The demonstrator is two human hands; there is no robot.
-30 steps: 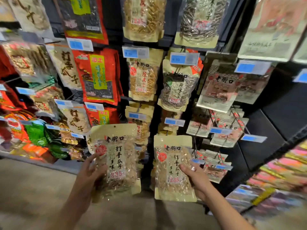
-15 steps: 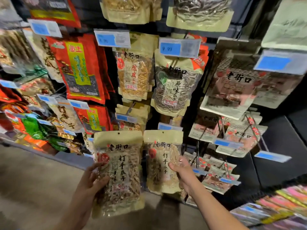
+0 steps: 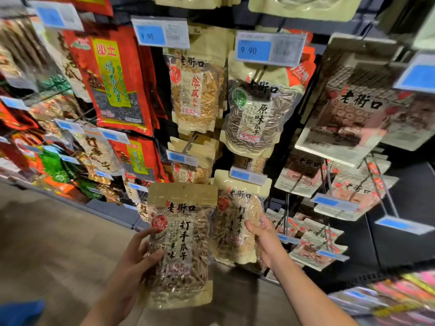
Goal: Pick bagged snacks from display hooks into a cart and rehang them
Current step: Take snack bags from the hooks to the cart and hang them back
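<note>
My left hand [image 3: 138, 257] grips a tan bag of seeds [image 3: 181, 245] by its left edge, thumb across the front, held out in front of the rack. To its right, my right hand [image 3: 263, 238] holds a second, matching tan bag [image 3: 233, 222] by its right edge. That bag's top sits just under a blue price tag [image 3: 247, 176] at the end of a low hook, and whether it hangs on the hook is hidden. The two bags overlap slightly at their sides.
The rack is packed with hanging bags: red bags [image 3: 110, 76] at upper left, tan bags [image 3: 197, 90] and a striped-seed bag [image 3: 256, 111] above, pale bags [image 3: 341, 128] on angled hooks at right. Bare floor [image 3: 47, 243] lies lower left, colourful packs [image 3: 400, 297] lower right.
My view has moved closer to the rack. The right-hand bag went up and in toward the low hook under the price tag. The left-hand bag stayed out in front.
</note>
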